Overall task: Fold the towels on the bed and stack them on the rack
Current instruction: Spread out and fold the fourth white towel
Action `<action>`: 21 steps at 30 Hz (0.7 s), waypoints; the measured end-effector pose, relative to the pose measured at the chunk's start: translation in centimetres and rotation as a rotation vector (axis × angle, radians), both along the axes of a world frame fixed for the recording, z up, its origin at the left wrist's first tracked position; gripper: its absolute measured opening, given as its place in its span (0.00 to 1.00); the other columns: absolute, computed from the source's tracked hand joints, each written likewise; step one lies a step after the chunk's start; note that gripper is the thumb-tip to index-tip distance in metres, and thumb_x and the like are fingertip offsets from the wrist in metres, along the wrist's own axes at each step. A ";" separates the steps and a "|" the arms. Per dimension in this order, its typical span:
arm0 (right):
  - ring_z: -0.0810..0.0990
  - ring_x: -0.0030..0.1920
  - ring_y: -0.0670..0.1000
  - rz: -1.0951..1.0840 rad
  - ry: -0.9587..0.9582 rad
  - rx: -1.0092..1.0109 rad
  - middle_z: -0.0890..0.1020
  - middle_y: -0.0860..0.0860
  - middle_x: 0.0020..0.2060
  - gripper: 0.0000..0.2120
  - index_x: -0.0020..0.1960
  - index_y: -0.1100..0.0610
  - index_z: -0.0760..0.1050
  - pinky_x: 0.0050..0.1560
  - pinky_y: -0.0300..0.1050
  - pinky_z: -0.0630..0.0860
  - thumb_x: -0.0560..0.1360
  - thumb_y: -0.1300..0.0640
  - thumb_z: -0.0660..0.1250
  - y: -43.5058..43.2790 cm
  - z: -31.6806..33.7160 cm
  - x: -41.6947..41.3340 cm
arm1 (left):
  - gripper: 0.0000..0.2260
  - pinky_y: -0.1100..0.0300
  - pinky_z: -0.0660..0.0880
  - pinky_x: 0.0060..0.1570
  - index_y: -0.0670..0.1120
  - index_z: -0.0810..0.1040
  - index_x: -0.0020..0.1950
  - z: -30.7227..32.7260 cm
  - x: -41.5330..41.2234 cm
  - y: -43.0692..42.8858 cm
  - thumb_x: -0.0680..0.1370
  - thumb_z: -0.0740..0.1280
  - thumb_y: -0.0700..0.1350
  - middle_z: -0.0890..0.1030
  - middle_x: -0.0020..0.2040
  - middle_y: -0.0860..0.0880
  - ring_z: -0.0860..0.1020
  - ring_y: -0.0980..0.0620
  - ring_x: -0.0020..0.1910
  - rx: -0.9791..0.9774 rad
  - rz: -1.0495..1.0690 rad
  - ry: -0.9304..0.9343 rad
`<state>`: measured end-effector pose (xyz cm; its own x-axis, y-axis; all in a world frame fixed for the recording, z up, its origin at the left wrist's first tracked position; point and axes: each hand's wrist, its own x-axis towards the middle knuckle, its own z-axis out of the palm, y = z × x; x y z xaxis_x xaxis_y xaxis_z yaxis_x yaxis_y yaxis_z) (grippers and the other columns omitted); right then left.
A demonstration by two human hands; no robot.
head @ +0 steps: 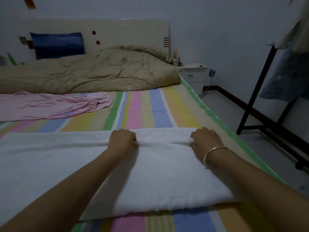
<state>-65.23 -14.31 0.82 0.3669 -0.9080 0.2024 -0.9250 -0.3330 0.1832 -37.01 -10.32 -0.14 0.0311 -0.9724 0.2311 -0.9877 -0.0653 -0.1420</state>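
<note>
A large white towel [163, 178] lies spread across the striped bed sheet [147, 106] in front of me, with its top layer folded. My left hand [123, 139] grips the far edge of that upper layer near the middle. My right hand [206, 139], with a bangle on the wrist, grips the same edge near the towel's right end. A crumpled pink towel [55, 104] lies further back on the left of the bed. The black rack [260, 91] stands on the floor to the right of the bed.
A tan quilt [93, 72] is bunched at the head of the bed, with a blue pillow [57, 45] against the headboard. A white nightstand [194, 76] stands in the far corner. Cloth [287, 71] hangs on the rack.
</note>
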 end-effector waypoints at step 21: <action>0.81 0.47 0.57 -0.538 -1.102 0.902 0.82 0.56 0.48 0.27 0.61 0.62 0.76 0.53 0.49 0.76 0.69 0.47 0.74 7.1 0.0 -5.8 | 0.43 0.49 0.44 0.76 0.52 0.55 0.79 -4.2 -7.9 9.3 0.68 0.32 0.67 0.53 0.79 0.50 0.49 0.52 0.78 0.142 -0.147 0.324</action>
<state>-71.04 -7.25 0.87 0.0037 -0.8467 -0.5321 -0.5042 0.4579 -0.7322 -44.89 -0.98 -4.35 -0.0614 -0.9936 0.0950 -0.9802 0.0779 0.1818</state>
